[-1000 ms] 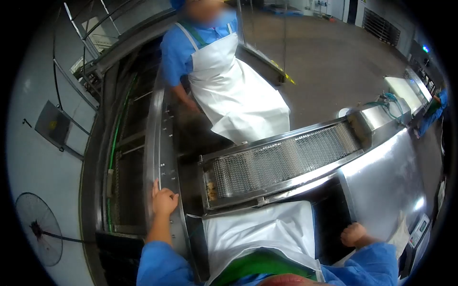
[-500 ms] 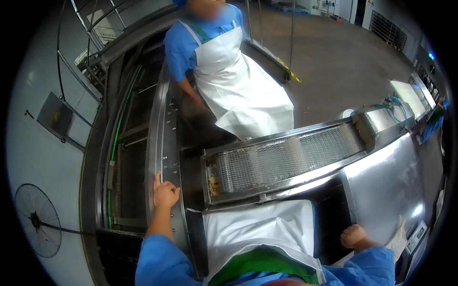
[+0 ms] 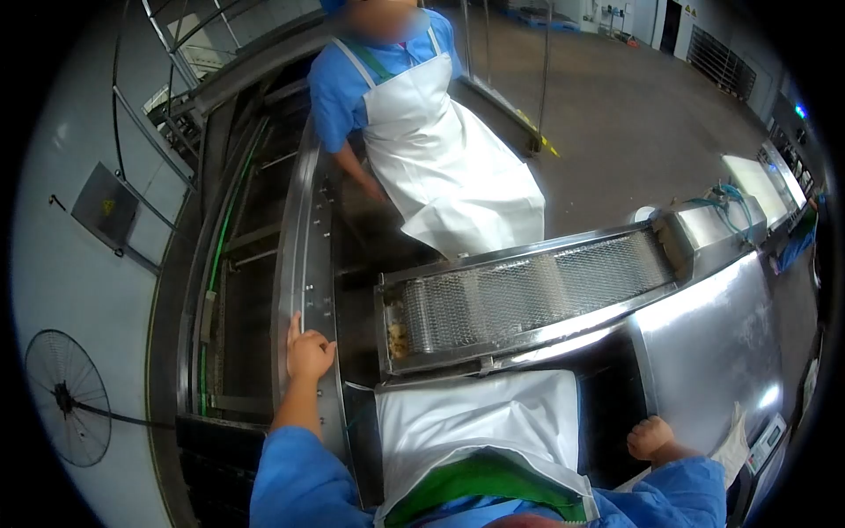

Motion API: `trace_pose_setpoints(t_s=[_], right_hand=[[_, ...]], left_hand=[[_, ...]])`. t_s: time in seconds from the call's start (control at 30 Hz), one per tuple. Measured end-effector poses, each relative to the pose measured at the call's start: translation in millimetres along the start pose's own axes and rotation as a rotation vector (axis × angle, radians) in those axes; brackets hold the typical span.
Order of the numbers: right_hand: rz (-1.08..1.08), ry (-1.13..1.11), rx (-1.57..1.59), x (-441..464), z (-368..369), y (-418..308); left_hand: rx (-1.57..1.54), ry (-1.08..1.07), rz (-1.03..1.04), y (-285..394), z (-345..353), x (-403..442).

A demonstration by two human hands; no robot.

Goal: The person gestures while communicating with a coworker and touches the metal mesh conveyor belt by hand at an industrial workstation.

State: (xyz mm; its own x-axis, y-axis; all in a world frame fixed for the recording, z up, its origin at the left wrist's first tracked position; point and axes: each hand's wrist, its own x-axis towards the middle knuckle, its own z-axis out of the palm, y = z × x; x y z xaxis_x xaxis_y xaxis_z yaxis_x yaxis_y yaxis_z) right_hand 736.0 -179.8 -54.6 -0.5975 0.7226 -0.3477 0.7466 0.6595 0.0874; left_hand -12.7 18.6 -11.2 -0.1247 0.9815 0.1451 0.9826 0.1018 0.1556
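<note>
My left hand rests on the steel side rail of the long machine frame. Its index finger points forward along the rail, the other fingers are loosely bent, and nothing is held. At the near left corner of the steel table, my right hand lies with its fingers curled in, and no object shows in it. Between and beyond my hands runs a wire-mesh conveyor, with some pale yellowish bits at its left end.
A co-worker in a white apron stands across the conveyor, one arm lowered beside the frame. A wall fan is at the left. A small device with a display sits at the lower right. Railings rise at the upper left.
The view has shifted very slightly. Both my hands stay in place, and the co-worker has hardly moved.
</note>
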Motion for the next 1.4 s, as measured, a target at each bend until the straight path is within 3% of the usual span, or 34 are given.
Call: trace_pose_setpoints(t_s=[0.3,0.43,0.63,0.7,1.3,1.4], right_hand=[[0.048,-0.179,0.024,4,-15,-3],[0.036,-0.108,0.039,3,-16,-2],[0.087,-0.231,-0.014,6,-20,-6],[0.103,-0.372,-0.013,7,-18,-7],[0.043,-0.137,-0.002,5,-19,-6],[0.072,-0.279,0.020,7,-24,-8]], left_hand=[[0.007,-0.021,-0.033,8,-9,-1],[-0.001,0.018,0.012,8,-9,-1],[-0.012,-0.030,-0.005,-3,0,2],[-0.023,-0.010,0.002,-4,2,1],[-0.031,-0.005,-0.012,-1,-3,0],[-0.033,0.000,0.001,-3,-2,0]])
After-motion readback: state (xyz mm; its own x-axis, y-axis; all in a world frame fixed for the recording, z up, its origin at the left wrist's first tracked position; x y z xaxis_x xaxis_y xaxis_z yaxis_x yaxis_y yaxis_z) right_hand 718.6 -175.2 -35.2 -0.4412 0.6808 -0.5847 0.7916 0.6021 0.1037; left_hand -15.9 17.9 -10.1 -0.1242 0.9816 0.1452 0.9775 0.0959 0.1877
